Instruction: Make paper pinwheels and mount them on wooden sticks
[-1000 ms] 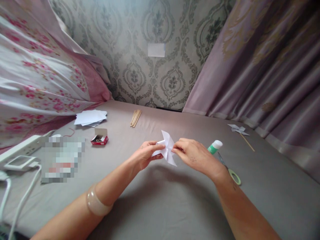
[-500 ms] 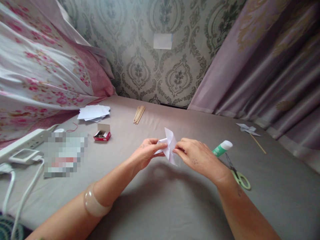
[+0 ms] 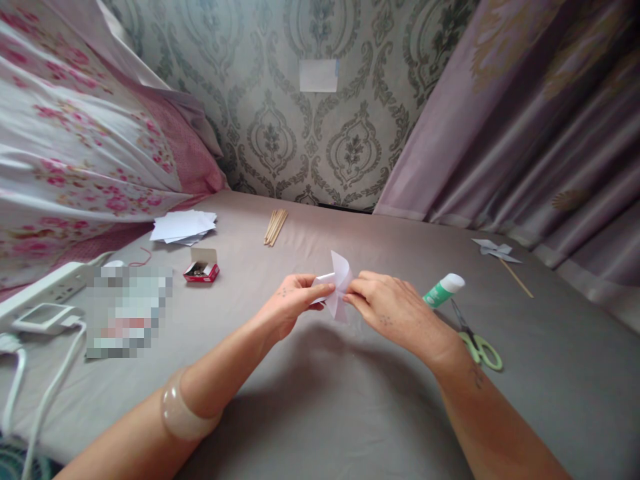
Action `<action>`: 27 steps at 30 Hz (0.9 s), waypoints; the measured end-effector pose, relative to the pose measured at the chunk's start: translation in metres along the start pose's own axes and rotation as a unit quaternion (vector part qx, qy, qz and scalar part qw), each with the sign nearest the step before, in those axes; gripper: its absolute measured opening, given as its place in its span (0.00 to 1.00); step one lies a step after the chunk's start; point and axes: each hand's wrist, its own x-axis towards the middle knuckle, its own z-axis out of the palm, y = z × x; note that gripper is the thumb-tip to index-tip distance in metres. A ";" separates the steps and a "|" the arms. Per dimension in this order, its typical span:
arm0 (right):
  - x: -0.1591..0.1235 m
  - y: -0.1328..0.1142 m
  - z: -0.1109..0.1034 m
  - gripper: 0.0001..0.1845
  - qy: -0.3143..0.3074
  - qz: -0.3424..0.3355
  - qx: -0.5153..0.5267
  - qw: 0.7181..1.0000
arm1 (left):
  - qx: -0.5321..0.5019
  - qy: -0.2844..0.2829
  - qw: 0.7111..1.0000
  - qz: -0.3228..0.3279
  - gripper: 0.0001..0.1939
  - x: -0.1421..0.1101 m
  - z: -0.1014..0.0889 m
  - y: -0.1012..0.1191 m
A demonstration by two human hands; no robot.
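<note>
A white paper pinwheel (image 3: 341, 272) with curved blades is held up between my two hands, above the grey cloth. My left hand (image 3: 299, 300) grips its left side, thumb in front and fingers behind. The fingertips of my right hand (image 3: 383, 307) pinch at the pinwheel's middle from the right; whether something small sits between them is hidden. Just beyond my right hand lies a green and white glue stick (image 3: 443, 291). Scissors (image 3: 477, 343) with light green handles rest by my right wrist.
At the far right lies a finished-looking pinwheel on a stick (image 3: 496, 251). Toward the back are wooden sticks (image 3: 275, 227) and stacked white paper (image 3: 183, 227). A small open red box (image 3: 201, 267) holds metal bits. On the left are a power strip (image 3: 50, 293) with cables and a blurred packet (image 3: 127, 313).
The pinwheel has turned slightly in my hands, so its blades show more edge-on. Both hands keep their grip. The whole view has shifted a little.
</note>
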 end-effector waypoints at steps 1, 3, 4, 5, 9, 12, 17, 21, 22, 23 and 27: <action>0.000 0.000 0.000 0.12 0.000 -0.001 -0.002 1.000 | 0.001 0.000 1.000 0.002 0.11 0.000 0.000 -0.001; 0.000 0.000 0.000 0.12 0.001 -0.001 -0.005 1.000 | 0.005 -0.001 1.000 0.005 0.11 0.001 0.000 -0.002; 0.000 0.000 0.000 0.12 0.002 -0.001 -0.006 1.000 | 0.006 -0.003 1.000 0.007 0.11 0.001 0.000 -0.002; 0.001 -0.001 -0.001 0.12 0.003 -0.001 -0.006 1.000 | 0.007 -0.005 1.000 0.009 0.11 0.001 0.000 -0.002; 0.000 -0.001 0.000 0.12 0.007 0.002 -0.007 1.000 | 0.012 -0.005 1.000 0.017 0.11 0.001 0.001 -0.002; 0.000 0.000 0.001 0.13 0.015 0.005 -0.004 1.000 | 0.022 -0.001 0.999 0.027 0.11 0.001 0.001 -0.002; 0.000 -0.001 0.001 0.13 0.021 0.009 -0.009 1.000 | 0.032 0.008 0.999 0.039 0.11 0.001 0.002 -0.002; 0.000 -0.002 0.000 0.13 0.026 0.014 -0.009 1.000 | 0.043 0.004 0.998 0.048 0.12 -0.001 0.002 -0.001; 0.000 -0.002 0.001 0.13 0.028 0.014 -0.008 0.999 | 0.046 0.001 0.998 0.050 0.13 -0.001 0.002 -0.001; 0.000 -0.002 0.001 0.13 0.030 0.014 -0.006 0.999 | 0.049 0.000 0.997 0.052 0.13 -0.001 0.002 -0.001; 0.000 -0.002 0.002 0.15 0.036 0.016 -0.009 0.999 | 0.050 0.005 0.997 0.057 0.13 0.000 0.002 -0.002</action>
